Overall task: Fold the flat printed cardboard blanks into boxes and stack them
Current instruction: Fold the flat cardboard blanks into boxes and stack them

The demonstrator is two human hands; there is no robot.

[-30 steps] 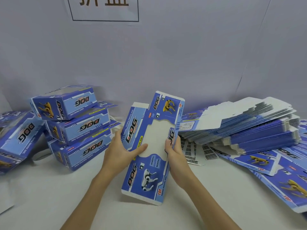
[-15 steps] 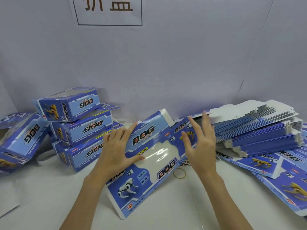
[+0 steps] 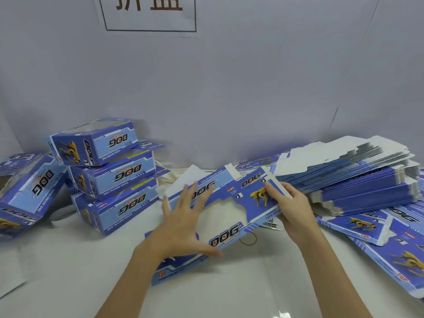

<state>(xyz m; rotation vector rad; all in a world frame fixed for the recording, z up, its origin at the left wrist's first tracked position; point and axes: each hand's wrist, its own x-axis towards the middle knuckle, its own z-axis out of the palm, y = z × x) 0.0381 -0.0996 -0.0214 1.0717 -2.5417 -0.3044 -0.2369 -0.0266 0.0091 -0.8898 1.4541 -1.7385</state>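
Observation:
A blue printed cardboard blank [image 3: 229, 200] with "DOG" lettering and a clear window lies slanted on the white table in front of me. My left hand [image 3: 183, 221] presses flat on its left half with fingers spread. My right hand [image 3: 291, 207] grips the blank's right end, fingers on top and thumb underneath the edge. A stack of three folded boxes [image 3: 110, 177] stands at the left. A thick pile of flat blanks [image 3: 358, 177] lies at the right.
Another folded box [image 3: 29, 191] leans at the far left. Loose blanks [image 3: 378, 239] spread over the right side of the table. A rubber band [image 3: 249, 239] lies just beneath the blank. A grey wall with a paper sign [image 3: 149, 12] closes the back.
The blank went from held upright in both hands to lying slanted on the table. My left hand now presses it flat and my right hand took hold of its right end.

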